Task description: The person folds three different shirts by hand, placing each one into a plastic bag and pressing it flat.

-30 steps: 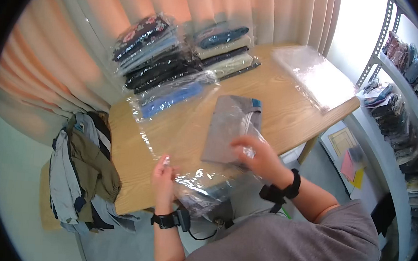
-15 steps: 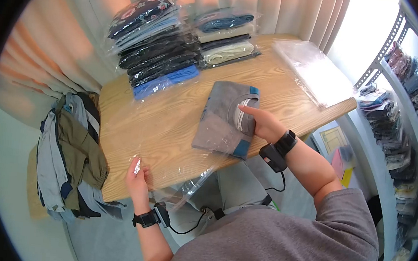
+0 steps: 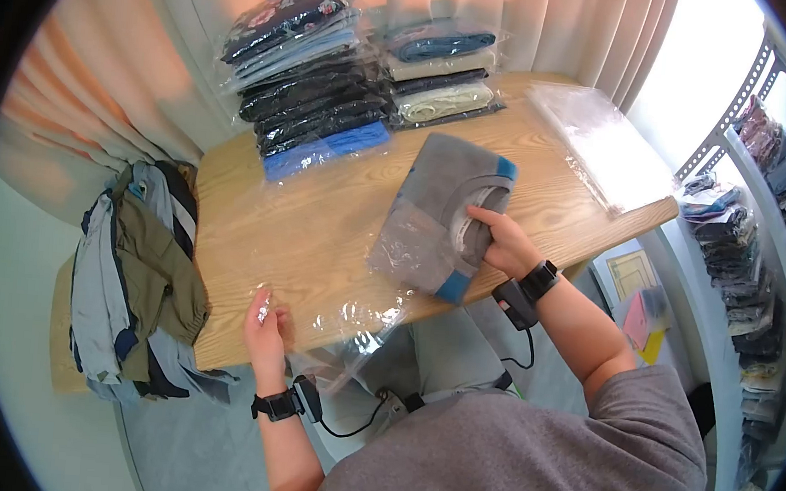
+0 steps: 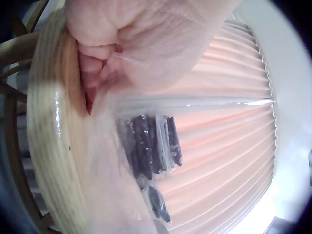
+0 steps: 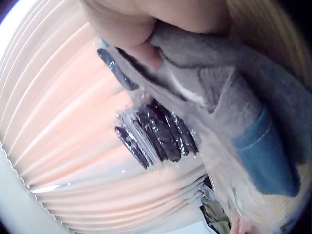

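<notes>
My right hand [image 3: 509, 244] grips a folded grey shirt [image 3: 430, 179] at its collar, thumb on top near the white neck label. The shirt has blue parts at its corners and is tilted over the wooden table [image 3: 310, 248]. My left hand [image 3: 266, 335] pinches the edge of a clear plastic bag [image 3: 364, 322], low at the table's front edge. The bag stretches from there toward the shirt, and clear film overlaps the shirt's lower left corner. In the left wrist view the film [image 4: 109, 190] hangs from the pinching fingers. A blue part [image 5: 268, 153] shows close up in the right wrist view.
Two stacks of bagged folded clothes, one taller [image 3: 309, 82] and one lower [image 3: 443, 74], stand at the back by the curtain. Flat clear bags [image 3: 604, 147] lie at the right. Loose garments [image 3: 136, 281] hang off the left side. Shelves [image 3: 735, 245] hold more bagged clothes.
My right hand has taken hold of the shirt, which lay on the table, and raised and tilted it toward the bag. My left hand has moved left, still pinching the bag.
</notes>
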Motion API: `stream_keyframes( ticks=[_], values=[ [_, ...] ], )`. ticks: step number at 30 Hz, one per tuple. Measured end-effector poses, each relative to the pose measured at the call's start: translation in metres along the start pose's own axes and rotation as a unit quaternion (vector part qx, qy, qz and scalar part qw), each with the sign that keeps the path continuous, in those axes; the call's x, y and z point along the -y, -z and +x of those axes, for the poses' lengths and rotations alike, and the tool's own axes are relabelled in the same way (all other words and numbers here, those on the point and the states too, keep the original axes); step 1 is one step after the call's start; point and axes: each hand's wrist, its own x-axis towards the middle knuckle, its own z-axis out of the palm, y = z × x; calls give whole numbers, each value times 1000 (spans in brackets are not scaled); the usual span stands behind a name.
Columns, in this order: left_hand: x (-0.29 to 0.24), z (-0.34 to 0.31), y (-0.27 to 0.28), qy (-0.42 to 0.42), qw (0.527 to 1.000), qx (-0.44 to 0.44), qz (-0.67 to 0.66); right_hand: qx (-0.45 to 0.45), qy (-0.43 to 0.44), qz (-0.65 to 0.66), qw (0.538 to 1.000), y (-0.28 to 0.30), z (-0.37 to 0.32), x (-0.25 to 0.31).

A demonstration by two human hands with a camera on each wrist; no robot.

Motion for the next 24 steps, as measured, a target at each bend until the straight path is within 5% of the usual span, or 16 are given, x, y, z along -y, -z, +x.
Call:
stream_keyframes(
  ticks=[7, 10, 11, 12, 13, 15, 16, 18, 24],
  values=[
    [-1, 1, -4, 30, 999, -29, 3, -4, 124, 149, 981, 62, -39, 5],
    [6, 3, -4, -30, 999, -22, 19, 14, 166, 146, 975, 86, -64, 21],
    [-11, -7, -13, -140, 958, -100, 229, 46, 177, 152, 971, 94, -70, 25],
    [-31, -19, -21, -240, 856, -166, 426, 44, 169, 149, 973, 96, -78, 29],
    [-43, -30, -24, -232, 857, -167, 428, 38, 186, 165, 968, 96, -88, 34],
    [-59, -51, -31, -299, 813, 87, 492, 30, 197, 173, 965, 93, -104, 41],
    [-65, -65, -39, -291, 817, 84, 491, 32, 205, 180, 961, 91, -110, 44],
    [-70, -89, -53, -294, 792, 257, 470, 43, 210, 187, 959, 88, -120, 46],
    [-49, -100, -54, -277, 748, 225, 559, 88, 199, 189, 958, 95, -124, 37]
  ],
)
